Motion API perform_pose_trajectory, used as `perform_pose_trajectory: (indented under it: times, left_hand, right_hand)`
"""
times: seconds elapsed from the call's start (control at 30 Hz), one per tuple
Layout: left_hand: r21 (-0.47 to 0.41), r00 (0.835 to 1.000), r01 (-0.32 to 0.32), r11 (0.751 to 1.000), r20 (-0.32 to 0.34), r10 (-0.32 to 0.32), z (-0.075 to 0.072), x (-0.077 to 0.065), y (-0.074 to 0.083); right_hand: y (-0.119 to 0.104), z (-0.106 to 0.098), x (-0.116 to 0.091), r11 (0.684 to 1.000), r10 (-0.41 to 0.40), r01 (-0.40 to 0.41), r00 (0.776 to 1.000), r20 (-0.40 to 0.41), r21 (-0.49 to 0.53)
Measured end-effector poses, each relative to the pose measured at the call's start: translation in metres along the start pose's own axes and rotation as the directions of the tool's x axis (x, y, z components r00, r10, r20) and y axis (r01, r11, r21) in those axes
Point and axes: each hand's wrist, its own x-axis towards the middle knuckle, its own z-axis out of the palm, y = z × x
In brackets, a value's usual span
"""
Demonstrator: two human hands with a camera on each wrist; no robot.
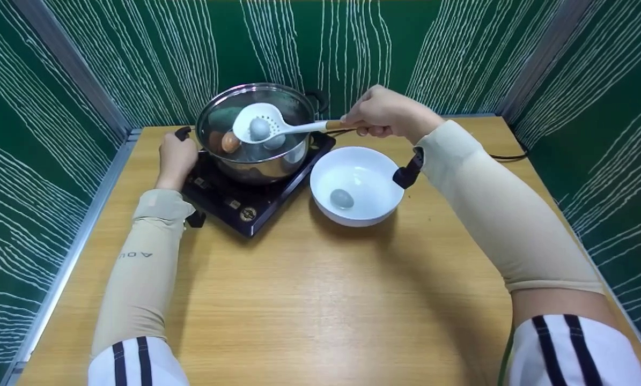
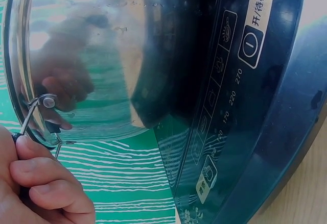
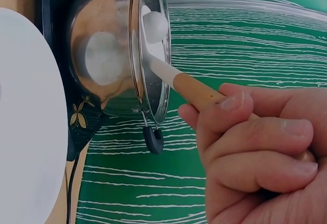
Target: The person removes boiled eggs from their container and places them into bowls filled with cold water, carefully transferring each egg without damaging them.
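Observation:
My right hand (image 1: 387, 112) grips the wooden handle of a white slotted ladle (image 1: 305, 127), seen up close in the right wrist view. In its bowl, over the pot, lies a pale egg (image 1: 259, 129). My left hand (image 2: 48, 183) holds the black side handle (image 1: 182, 133) of the steel pot (image 1: 256, 170). Inside the pot a brown egg (image 1: 230, 142) and another pale egg (image 1: 274, 142) show around the ladle. A white bowl (image 1: 371, 206) stands right of the pot with one pale egg (image 1: 341, 199) in it.
The pot sits on a black induction cooker (image 1: 218, 195) with printed controls on its front. A black cord (image 1: 508, 157) lies at the table's back right. Green walls (image 1: 347, 48) with white streaks enclose the wooden table (image 1: 320, 300) at the back and sides.

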Motion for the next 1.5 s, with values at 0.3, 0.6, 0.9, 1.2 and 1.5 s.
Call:
perform_pose_trajectory:
  times: [0.3, 0.6, 0.9, 1.2, 1.5]
  left_hand:
    - [0.008, 1.0, 0.005, 1.0, -0.002, -0.005, 0.001, 0.0, -0.001]
    - [0.007, 1.0, 0.03, 1.0, -0.002, -0.03, 0.0, 0.0, -0.001]
    - [0.001, 1.0, 0.013, 1.0, -0.011, -0.013, -0.001, -0.003, -0.004]
    - [0.002, 1.0, 0.007, 1.0, -0.009, -0.007, 0.001, -0.001, -0.002]
    - [0.008, 1.0, 0.008, 1.0, -0.018, -0.008, 0.002, 0.0, 0.0]
  right_hand:
    - [0.011, -0.011, -0.005, 1.0, 0.006, -0.007, 0.999, -0.042, -0.022]
    - [0.019, -0.025, -0.014, 0.999, 0.039, -0.038, 0.998, -0.056, 0.014]
    - [0.029, -0.039, -0.024, 1.0, 0.027, -0.027, 0.997, -0.076, 0.01]
    - [0.04, -0.051, -0.036, 0.999, 0.025, -0.022, 0.996, -0.09, 0.031]
    - [0.053, -0.066, -0.05, 0.998, 0.02, -0.014, 0.994, -0.109, 0.057]
